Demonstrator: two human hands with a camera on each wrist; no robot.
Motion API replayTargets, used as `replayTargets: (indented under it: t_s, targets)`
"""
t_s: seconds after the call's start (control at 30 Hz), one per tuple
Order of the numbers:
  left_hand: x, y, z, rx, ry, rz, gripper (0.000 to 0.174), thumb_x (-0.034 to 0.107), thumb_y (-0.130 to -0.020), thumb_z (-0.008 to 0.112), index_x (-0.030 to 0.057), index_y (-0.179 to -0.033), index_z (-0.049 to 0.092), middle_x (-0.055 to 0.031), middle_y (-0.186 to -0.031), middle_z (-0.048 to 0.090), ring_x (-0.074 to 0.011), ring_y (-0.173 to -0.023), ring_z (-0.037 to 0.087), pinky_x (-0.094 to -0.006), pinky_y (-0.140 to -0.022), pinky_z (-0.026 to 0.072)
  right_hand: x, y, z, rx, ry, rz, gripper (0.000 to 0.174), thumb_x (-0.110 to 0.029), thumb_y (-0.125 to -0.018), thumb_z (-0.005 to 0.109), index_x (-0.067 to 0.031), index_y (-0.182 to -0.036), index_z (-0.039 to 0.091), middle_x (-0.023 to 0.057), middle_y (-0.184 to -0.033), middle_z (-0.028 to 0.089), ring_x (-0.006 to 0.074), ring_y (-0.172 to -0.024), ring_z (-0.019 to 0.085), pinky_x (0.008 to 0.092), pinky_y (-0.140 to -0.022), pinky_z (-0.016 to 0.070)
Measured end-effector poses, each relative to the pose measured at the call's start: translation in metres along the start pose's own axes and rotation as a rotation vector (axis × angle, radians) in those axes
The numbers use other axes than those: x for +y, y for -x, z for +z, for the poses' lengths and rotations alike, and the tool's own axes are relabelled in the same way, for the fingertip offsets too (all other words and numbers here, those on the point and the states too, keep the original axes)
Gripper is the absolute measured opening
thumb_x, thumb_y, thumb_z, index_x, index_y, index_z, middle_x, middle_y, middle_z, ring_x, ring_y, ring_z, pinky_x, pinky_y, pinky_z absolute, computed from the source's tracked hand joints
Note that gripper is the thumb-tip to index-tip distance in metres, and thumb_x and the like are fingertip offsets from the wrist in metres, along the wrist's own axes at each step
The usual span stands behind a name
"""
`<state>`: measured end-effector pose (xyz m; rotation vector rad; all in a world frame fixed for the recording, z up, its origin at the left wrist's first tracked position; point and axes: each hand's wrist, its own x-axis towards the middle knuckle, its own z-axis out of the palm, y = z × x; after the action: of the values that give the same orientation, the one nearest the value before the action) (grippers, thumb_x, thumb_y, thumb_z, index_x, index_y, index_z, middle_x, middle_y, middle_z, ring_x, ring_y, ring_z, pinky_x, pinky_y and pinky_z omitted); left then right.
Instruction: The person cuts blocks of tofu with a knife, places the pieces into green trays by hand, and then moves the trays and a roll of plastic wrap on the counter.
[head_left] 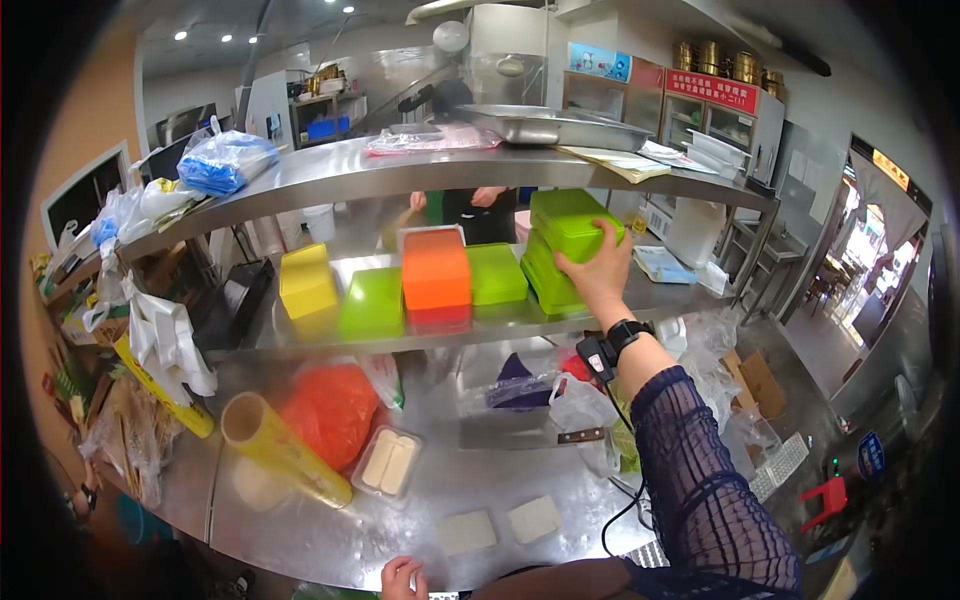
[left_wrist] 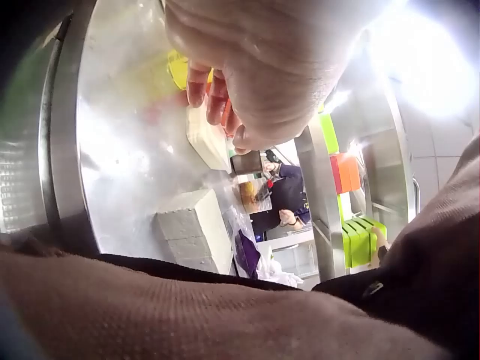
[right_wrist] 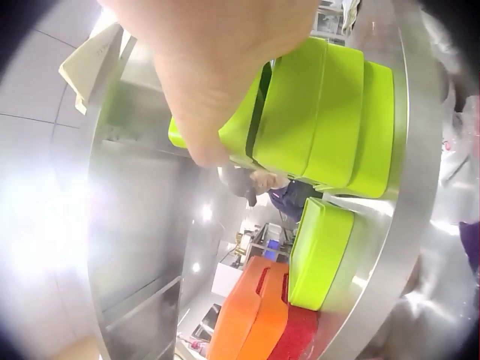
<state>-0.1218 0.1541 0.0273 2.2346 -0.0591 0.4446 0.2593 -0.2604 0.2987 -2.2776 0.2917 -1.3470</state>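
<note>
On the middle shelf, my right hand [head_left: 600,270] grips the top of a stack of green boxes [head_left: 560,285], thumb on the near side and fingers over the far side. In the right wrist view the hand [right_wrist: 217,67] covers part of the green stack [right_wrist: 322,112]. My left hand [head_left: 403,578] is low at the counter's front edge, holding nothing. The left wrist view shows that hand [left_wrist: 262,67] with loosely bent fingers above the counter, near pale blocks [left_wrist: 195,232].
Left along the shelf stand a green box [head_left: 497,274], an orange box stack [head_left: 436,270], another green box [head_left: 371,303] and a yellow box [head_left: 308,281]. Below are a yellow film roll [head_left: 285,450], a red bag [head_left: 335,415], a tray of white pieces [head_left: 390,462] and a knife [head_left: 580,436].
</note>
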Motion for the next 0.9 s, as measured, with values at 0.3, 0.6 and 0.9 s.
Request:
replayTargets:
  t_s: [0.3,0.6,0.9]
  targets:
    - [0.002,-0.027,-0.014,-0.015,-0.013,0.001,0.023,-0.002,-0.088,0.068,0.005,-0.109,0.073,-0.0163,-0.118,0.066,-0.0363,-0.111,0.065,-0.043,-0.097,0.0529,0.02,0.133,-0.128,-0.293,-0.691,0.049,0.082,-0.039,-0.075,0.087,-0.0104,-0.142,0.048,0.0144,-0.141,0.049,0.0322,-0.133,0.05,0.0436,-0.113,0.04]
    - [-0.002,-0.059,0.022,-0.136,0.074,0.077,0.025,-0.002,-0.084,0.07,0.0032,-0.108,0.072,-0.0155,-0.119,0.067,-0.0349,-0.111,0.066,-0.0408,-0.095,0.0548,0.066,0.289,-0.071,-1.464,-1.091,1.485,0.098,-0.077,-0.087,0.062,-0.0229,-0.162,0.03,0.0212,-0.15,0.05,0.044,-0.126,0.059,0.0554,-0.103,0.0499]
    - [-0.01,-0.052,0.029,-0.155,0.073,-0.051,0.022,0.001,-0.087,0.07,0.0037,-0.109,0.072,-0.0158,-0.12,0.066,-0.0359,-0.112,0.066,-0.0413,-0.095,0.0545,0.098,0.299,-0.018,-1.581,-0.282,1.061,0.094,-0.079,-0.096,0.046,-0.0094,-0.158,0.033,0.0225,-0.101,0.076,0.0303,-0.078,0.077,0.0417,-0.068,0.0605]
